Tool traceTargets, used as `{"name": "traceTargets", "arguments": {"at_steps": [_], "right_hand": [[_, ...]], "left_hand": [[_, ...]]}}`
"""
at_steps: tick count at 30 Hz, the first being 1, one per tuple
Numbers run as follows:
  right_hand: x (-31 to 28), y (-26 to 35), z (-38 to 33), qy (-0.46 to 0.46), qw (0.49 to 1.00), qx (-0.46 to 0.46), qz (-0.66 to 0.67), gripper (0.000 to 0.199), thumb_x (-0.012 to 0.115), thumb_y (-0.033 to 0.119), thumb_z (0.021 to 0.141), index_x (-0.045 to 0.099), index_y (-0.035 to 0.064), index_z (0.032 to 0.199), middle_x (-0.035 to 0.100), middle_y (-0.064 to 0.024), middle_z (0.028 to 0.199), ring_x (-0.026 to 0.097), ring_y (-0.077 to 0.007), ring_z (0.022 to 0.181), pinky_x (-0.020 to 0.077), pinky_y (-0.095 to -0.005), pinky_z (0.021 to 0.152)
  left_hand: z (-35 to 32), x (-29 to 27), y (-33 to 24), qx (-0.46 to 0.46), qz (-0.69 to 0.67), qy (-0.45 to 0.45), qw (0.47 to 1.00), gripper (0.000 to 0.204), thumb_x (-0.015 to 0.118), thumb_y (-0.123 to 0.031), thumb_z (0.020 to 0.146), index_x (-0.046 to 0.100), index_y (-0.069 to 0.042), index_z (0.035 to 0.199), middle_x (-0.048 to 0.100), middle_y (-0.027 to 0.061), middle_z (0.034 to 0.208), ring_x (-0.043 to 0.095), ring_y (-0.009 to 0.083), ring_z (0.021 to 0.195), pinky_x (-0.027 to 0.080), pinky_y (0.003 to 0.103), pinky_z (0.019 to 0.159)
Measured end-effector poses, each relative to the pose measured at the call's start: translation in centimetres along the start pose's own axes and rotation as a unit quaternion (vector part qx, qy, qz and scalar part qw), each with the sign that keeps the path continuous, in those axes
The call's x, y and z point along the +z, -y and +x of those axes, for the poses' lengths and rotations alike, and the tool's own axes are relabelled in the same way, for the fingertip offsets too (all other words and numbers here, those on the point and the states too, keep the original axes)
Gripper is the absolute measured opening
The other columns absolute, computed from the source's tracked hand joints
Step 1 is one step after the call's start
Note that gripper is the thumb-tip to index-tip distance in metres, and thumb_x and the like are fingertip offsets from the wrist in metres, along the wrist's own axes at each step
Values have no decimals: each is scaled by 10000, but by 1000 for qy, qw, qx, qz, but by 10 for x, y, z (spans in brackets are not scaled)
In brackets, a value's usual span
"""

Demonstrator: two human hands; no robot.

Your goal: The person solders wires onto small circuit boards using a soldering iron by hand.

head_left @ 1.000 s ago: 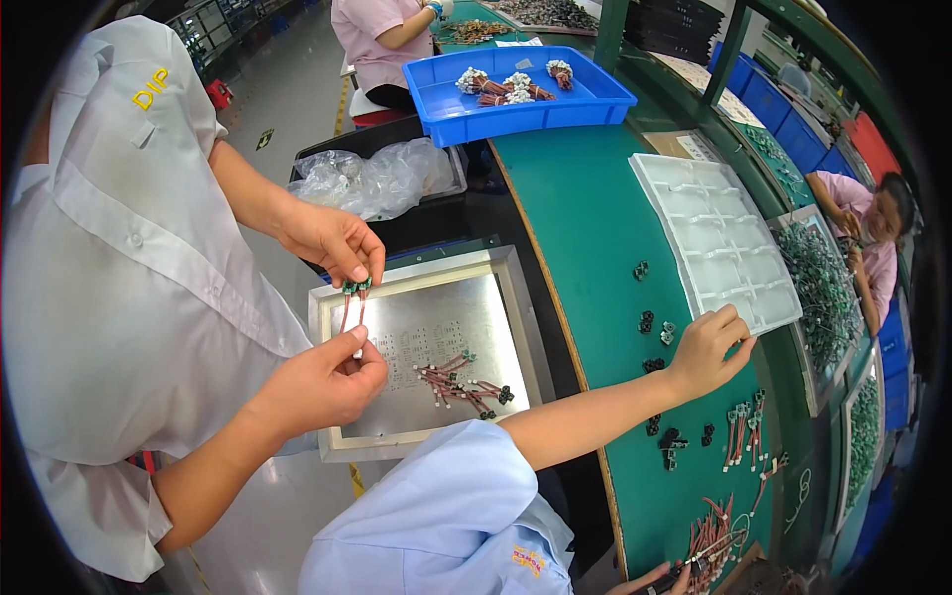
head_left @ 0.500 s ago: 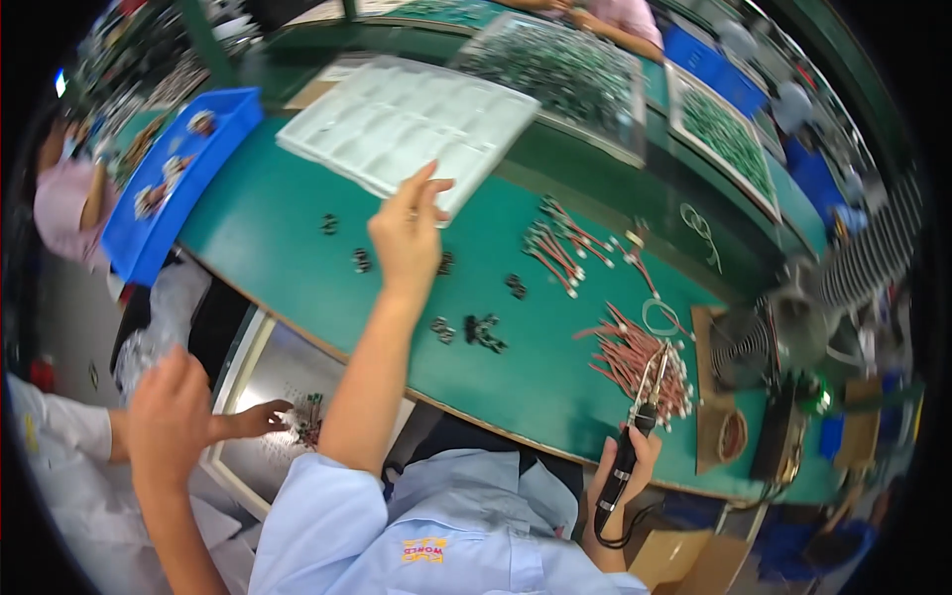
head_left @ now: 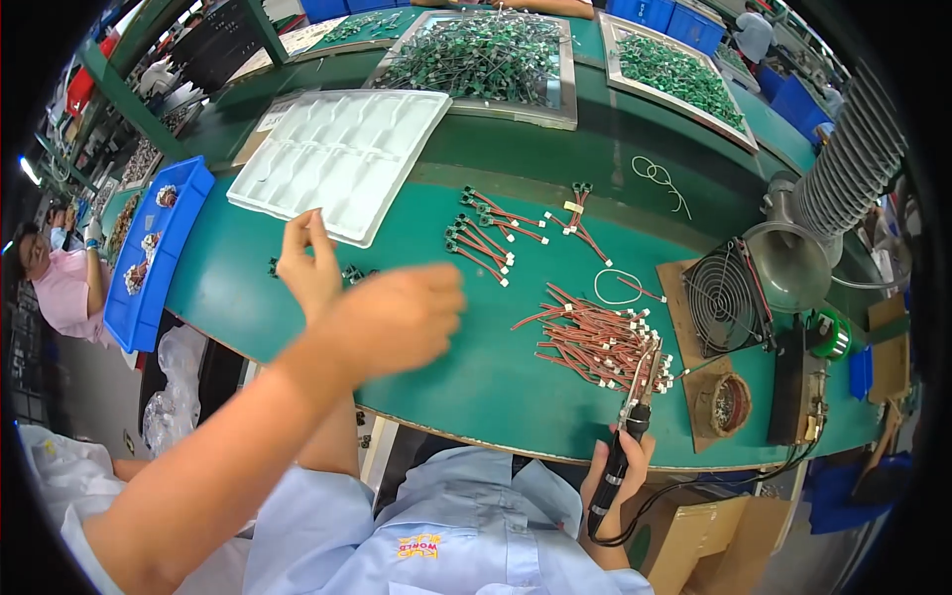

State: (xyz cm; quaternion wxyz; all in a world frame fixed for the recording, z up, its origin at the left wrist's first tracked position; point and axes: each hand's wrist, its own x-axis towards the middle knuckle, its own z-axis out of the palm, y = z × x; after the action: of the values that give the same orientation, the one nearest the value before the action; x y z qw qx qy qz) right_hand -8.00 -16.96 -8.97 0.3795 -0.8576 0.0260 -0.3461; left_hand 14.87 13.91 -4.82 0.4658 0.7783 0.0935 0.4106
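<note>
At between four and five o'clock I see my right hand (head_left: 637, 454) clenched around the black-handled soldering tool (head_left: 614, 470), its metal prongs pointing toward one o'clock, over the near edge of the red wires (head_left: 593, 344) piled at four o'clock. My left hand (head_left: 311, 276), toward nine o'clock, has loosely bent fingers beside the white tray (head_left: 332, 159); whether they pinch or touch it, I cannot tell. A co-worker's blurred hand (head_left: 402, 315) crosses my left wrist.
</note>
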Motion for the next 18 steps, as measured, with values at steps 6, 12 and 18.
{"name": "traceTargets", "arguments": {"at_steps": [6,12,18], "right_hand": [[-3,-2,5,-12,998,35,48,350,630,5,698,505,114,1006,584,-113,942,513,-251,815,423,-355,732],[2,-14,9,-26,999,9,21,360,626,-6,698,499,115,1011,585,-111,940,513,-248,812,423,-352,729],[5,-16,7,-47,999,5,9,359,621,-13,697,504,115,1012,585,-109,940,513,-245,810,421,-347,725]], "left_hand": [[6,-3,4,31,43,-26,998,136,529,-105,853,596,-14,929,551,42,646,498,108,598,412,232,588],[-8,14,0,68,42,123,989,148,580,-75,799,599,-21,936,568,57,734,523,143,663,428,253,636],[-14,34,-19,165,63,351,920,279,656,-108,743,581,-43,1003,543,78,966,521,216,876,418,301,766]]}}
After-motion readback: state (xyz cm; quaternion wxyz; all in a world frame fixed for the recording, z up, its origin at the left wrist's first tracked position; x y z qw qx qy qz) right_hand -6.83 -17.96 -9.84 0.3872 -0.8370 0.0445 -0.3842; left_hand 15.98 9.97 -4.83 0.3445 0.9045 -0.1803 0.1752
